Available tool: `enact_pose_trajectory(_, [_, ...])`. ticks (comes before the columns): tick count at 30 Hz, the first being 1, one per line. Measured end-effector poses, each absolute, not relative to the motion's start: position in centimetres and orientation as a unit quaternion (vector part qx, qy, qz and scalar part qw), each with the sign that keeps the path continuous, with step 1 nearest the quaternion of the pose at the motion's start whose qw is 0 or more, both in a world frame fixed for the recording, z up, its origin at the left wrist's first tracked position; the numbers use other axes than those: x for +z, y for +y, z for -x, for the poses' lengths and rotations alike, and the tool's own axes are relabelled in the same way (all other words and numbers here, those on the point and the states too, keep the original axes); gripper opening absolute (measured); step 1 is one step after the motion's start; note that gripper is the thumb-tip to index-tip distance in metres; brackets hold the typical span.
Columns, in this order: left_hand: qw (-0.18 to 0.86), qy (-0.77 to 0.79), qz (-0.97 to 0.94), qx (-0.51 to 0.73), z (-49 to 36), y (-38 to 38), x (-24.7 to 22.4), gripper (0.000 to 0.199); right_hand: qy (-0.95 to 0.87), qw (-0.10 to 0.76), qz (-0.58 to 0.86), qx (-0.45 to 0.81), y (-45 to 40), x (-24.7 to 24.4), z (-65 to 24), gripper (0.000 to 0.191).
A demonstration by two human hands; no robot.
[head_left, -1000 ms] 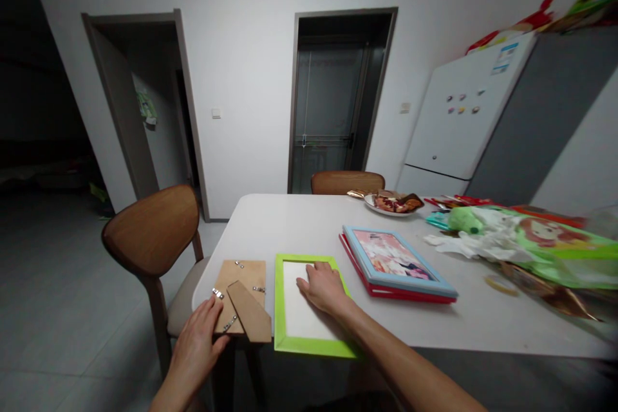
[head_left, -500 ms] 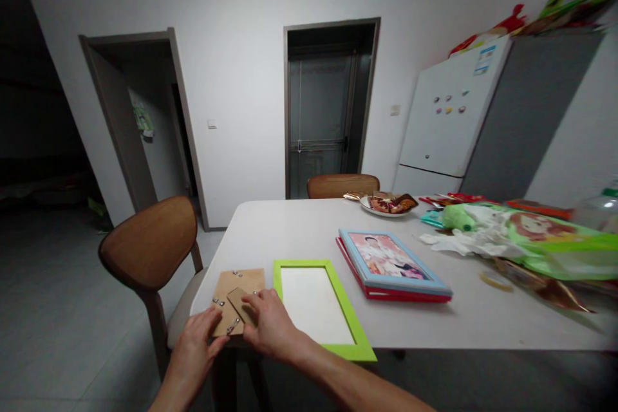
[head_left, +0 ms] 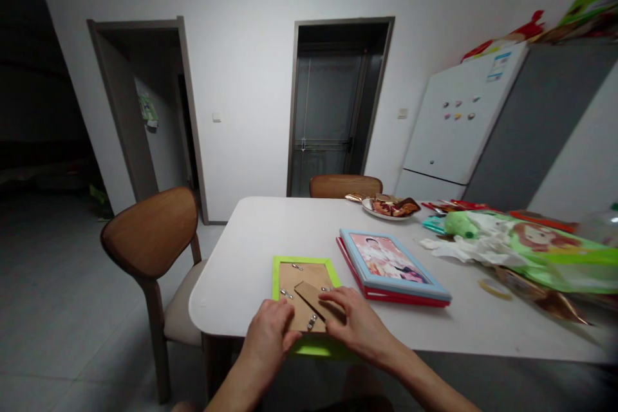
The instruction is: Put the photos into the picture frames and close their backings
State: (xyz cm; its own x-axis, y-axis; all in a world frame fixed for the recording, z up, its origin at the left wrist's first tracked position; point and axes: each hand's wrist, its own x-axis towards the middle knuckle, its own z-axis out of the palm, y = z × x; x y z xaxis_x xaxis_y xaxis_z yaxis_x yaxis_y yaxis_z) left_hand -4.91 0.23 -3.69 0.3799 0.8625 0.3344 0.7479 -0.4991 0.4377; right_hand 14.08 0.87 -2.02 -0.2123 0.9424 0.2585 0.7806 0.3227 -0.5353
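A brown picture-frame backing board (head_left: 313, 275) with metal clips and a slanted stand leg (head_left: 316, 299) lies over the opening of a lime-green picture frame (head_left: 277, 277). At the board's lower left edge, my left hand (head_left: 268, 328) is closed with thumb and fingers on it. My right hand (head_left: 360, 322) grips its right side, fingers by the stand leg. The frame's green border shows along the top, left and bottom. Whether the board sits fully down inside the frame I cannot tell. The white sheet within the frame is now covered.
To the right, a blue-framed photo (head_left: 386, 261) rests on a red frame (head_left: 410, 299). Farther back are a plate of food (head_left: 393, 214) and a green plastic bag (head_left: 555, 248) with crumpled tissue (head_left: 476, 244). A wooden chair (head_left: 154, 232) stands at the table's (head_left: 270, 225) left.
Both hands have carried the backing board rightward from the bare tabletop to over the green frame. The view has shifted slightly.
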Motion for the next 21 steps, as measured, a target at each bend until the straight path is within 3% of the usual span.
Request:
enact_pose_trajectory(10, [0.114,0.493,-0.827,0.243,4.2,0.7,-4.7,0.007,-0.789,0.270,0.542,0.104,1.6,-4.5,-14.4,0.033])
enact_pose_trajectory(16, [0.118,0.482,-0.829,0.259,4.3,0.2,-5.4,0.008,-0.804,0.246,0.534,0.085,1.7,-4.8,-13.9,0.033])
enact_pose_trajectory(19, [0.116,0.464,-0.834,0.274,4.5,-0.1,-6.0,0.032,-0.803,0.231,0.544,0.081,1.6,-4.9,-13.5,0.036])
enact_pose_trajectory(21, [0.122,0.461,-0.835,0.272,4.7,-0.1,-6.4,0.037,-0.789,0.233,0.564,0.067,1.5,-5.0,-13.3,0.037])
